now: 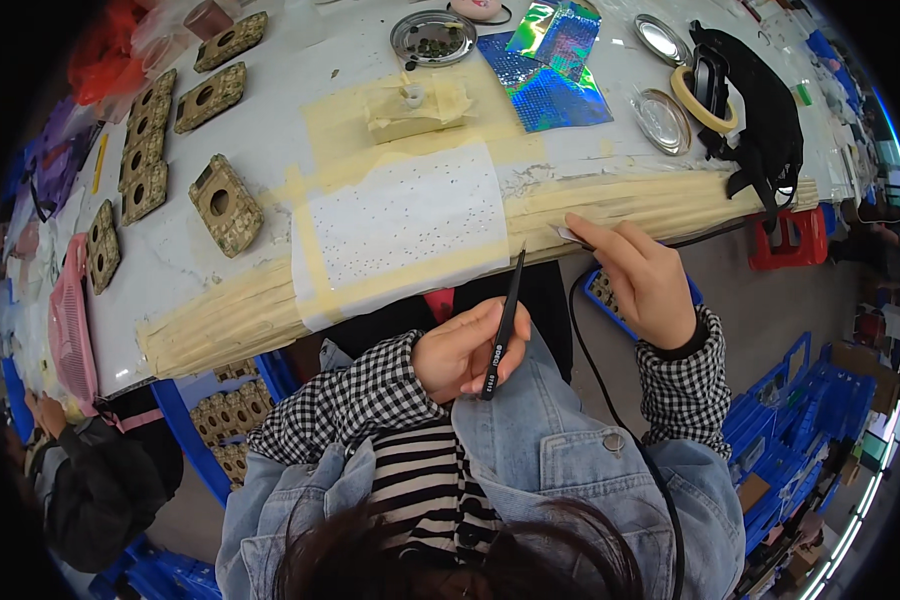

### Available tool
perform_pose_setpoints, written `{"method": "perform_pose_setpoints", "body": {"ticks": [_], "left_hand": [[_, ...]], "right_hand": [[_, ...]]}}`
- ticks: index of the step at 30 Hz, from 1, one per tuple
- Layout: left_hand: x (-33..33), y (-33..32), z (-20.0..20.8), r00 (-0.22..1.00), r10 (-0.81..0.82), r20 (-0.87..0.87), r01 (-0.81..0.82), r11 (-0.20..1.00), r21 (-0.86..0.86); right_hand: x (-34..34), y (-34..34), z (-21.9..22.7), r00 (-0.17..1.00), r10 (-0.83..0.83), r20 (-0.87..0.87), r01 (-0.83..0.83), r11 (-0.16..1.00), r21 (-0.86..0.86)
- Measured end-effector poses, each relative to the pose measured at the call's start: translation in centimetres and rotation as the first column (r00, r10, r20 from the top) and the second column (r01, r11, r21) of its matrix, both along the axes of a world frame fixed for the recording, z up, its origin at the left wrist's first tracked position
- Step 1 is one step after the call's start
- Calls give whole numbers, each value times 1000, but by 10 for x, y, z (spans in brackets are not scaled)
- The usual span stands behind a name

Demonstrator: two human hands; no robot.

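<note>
My left hand is in front of the table edge, its fingers closed around slim black tweezers with the pointed tip up toward the table. To its right, my right hand pinches a small whitish piece, perhaps a film or sticker, at the taped table edge. A white sheet scattered with tiny dark specks lies taped down ahead of my left hand. Beyond it stands a tape-covered block. A camouflage-patterned case with a round hole lies left of the sheet.
More camouflage cases lie at the far left. A round metal dish holds small dark pieces. Shiny blue holographic pouches, a tape roll and a black bag are farther right. A cable hangs beside me; another person sits left.
</note>
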State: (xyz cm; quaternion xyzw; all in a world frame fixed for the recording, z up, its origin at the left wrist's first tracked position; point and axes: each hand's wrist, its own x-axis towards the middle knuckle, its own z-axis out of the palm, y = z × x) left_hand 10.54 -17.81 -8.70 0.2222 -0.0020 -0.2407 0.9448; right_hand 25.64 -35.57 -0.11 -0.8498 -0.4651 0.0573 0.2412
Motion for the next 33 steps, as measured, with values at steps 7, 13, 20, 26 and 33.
{"method": "perform_pose_setpoints", "body": {"ticks": [7, 13, 20, 26, 33], "left_hand": [[0, -1, 0, 1000, 12, -12, -12, 1000, 17], [0, -1, 2, 1000, 18, -24, -14, 990, 141], [-1, 0, 3, 1000, 13, -26, -9, 990, 141], [-1, 1, 3, 999, 11, -43, -5, 991, 136], [-1, -3, -2, 997, 64, -48, -57, 991, 124]], "right_hand": [[-13, 2, -5, 998, 62, 3, -62, 996, -62], [-13, 5, -1, 997, 63, 37, -58, 989, -133], [-15, 7, 2, 999, 43, 2, -42, 994, -96], [-16, 12, 0, 999, 20, 26, -17, 993, -115], [-15, 10, -6, 997, -30, -69, 29, 999, -14]]}}
